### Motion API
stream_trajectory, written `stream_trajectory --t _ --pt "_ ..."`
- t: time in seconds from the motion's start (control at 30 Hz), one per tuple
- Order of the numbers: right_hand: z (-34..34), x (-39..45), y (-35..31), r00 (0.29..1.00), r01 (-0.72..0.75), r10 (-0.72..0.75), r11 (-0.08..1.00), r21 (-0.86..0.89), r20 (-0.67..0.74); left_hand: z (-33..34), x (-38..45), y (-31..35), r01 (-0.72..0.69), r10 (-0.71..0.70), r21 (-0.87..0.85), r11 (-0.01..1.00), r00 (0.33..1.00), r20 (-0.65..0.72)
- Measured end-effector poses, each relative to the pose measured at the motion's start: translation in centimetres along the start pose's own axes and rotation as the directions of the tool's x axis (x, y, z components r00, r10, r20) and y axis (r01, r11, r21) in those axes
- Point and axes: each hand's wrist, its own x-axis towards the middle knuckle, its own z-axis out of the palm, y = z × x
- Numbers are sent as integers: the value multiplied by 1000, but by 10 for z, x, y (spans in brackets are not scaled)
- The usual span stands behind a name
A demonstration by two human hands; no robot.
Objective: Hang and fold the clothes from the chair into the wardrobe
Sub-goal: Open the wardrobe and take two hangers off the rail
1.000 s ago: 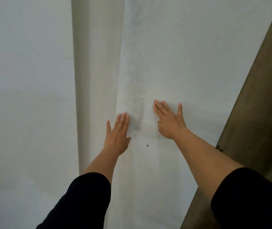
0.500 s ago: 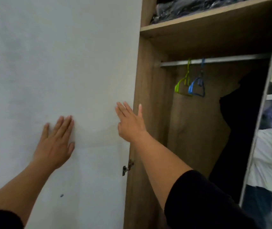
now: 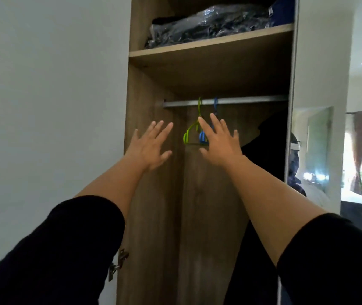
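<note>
The wooden wardrobe (image 3: 153, 205) stands open in front of me. A metal rail (image 3: 241, 101) crosses it under a shelf and carries a green hanger (image 3: 190, 133) and a blue hanger (image 3: 202, 135). My left hand (image 3: 149, 146) is raised with fingers spread in front of the wardrobe's left wall, holding nothing. My right hand (image 3: 219, 142) is raised with fingers spread just in front of the two hangers, partly hiding the blue one; it holds nothing. A dark garment (image 3: 266, 137) hangs at the right of the rail. No chair is in view.
The upper shelf (image 3: 211, 42) holds clothes wrapped in clear plastic (image 3: 206, 25). The white door (image 3: 43, 106) is swung open to the left, with a hinge (image 3: 118, 264) low on its edge. A mirrored door (image 3: 316, 150) stands open on the right, beyond it a window and curtain.
Both hands have left the white door's surface and risen in front of the wardrobe's open interior. The view has swung right and up, showing the shelf and rail.
</note>
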Motion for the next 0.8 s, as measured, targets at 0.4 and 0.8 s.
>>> stream_trajectory --t 0.4,0.8 --pt "48 57 27 1000 10 -11 999 -50 -16 43 82 24 8 7 -135 991 994 109" --pt "80 82 28 992 69 -76 995 -77 -98 76 120 11 43 3 -360 932 992 125"
